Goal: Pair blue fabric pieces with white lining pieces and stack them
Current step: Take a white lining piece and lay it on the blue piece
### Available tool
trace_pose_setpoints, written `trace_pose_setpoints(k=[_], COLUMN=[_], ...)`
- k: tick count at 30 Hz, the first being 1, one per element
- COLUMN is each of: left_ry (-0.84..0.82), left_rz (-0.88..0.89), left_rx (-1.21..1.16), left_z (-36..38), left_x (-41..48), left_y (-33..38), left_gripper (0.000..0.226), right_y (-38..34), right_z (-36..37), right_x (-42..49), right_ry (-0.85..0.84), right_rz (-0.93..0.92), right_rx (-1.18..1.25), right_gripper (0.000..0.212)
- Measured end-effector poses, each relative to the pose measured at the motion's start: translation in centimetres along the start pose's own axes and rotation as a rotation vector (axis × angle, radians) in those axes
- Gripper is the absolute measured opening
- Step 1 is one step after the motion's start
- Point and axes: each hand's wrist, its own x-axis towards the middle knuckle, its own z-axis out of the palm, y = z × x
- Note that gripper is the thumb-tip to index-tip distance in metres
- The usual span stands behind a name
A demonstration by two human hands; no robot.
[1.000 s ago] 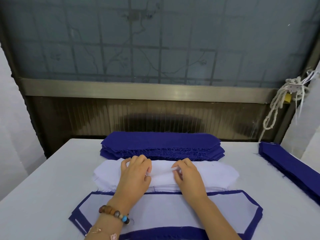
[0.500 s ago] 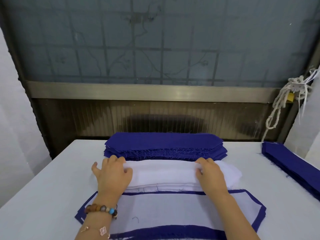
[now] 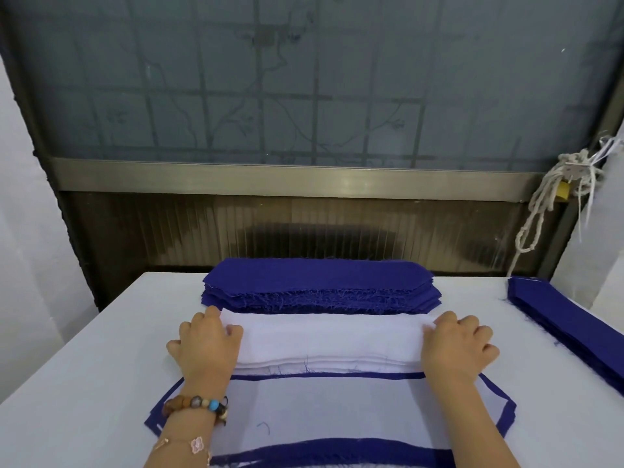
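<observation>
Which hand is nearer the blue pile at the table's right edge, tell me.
Right. The right hand grips the right end of the white lining stack, with bare table between it and the blue pile; the left hand grips the stack's left end, farther off.

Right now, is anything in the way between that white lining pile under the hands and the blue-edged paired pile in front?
Nothing visible. The left hand and right hand hold the ends of the white lining pile; the blue-edged paired pile adjoins it.
</observation>
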Motion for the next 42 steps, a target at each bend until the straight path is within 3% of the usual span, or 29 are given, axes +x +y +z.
trace_pose_setpoints(k=[15, 23, 31, 35, 42], left_ry=[-0.026, 0.061, 0.097, 0.062, -0.098], left_rz=[0.042, 0.068, 0.069, 0.076, 0.046], left_rx=[-0.164, -0.287, -0.424, -0.380, -0.281], left_z=[-0.9, -2.7, -7.8, -9.4, -9.0], left_x=[-0.4, -0.7, -0.8, -2.6, -7.0], left_y=[0.0, 0.6, 0.9, -0.9, -3.8], left_gripper=[0.030, 0.035, 0.035, 0.033, 0.032], right_y=[-0.2, 0.4, 2.6, 4.8, 8.0], right_z=[-0.3, -0.9, -4.6, -5.5, -3.9], right_x=[-0.2, 0.2, 1.3, -0.2, -3.1], right_ry=[-0.069, -0.149, -0.128, -0.175, -0.217], right_rz=[0.009, 0.005, -0.030, -0.024, -0.091], right_rx=[0.126, 0.131, 0.636, 0.677, 0.688], right_gripper=[0.029, 0.026, 0.031, 0.042, 0.015])
